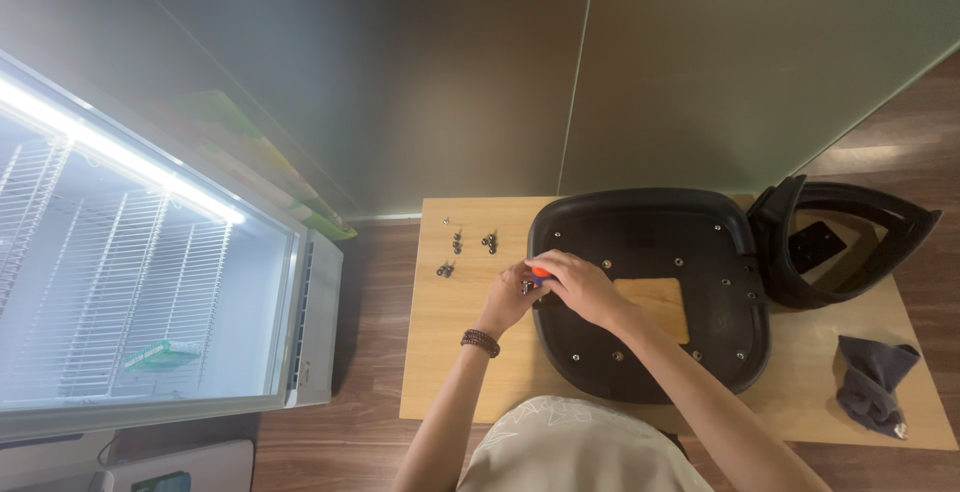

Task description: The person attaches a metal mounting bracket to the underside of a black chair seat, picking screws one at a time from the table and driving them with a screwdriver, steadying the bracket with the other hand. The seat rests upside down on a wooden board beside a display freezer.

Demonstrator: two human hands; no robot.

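Observation:
A black plastic chair seat lies upside down on a low wooden table, with a rectangular opening in its middle showing the wood. At the seat's left rim my right hand is closed around a small orange-handled tool. My left hand, with a beaded bracelet on the wrist, meets it at the same spot and pinches something small and dark. Several dark screws lie loose on the table left of the seat.
A black chair backrest frame stands at the table's right end, a grey cloth in front of it. A lit glass-door fridge with wire shelves stands at the left. Frosted glass wall panels rise behind the table.

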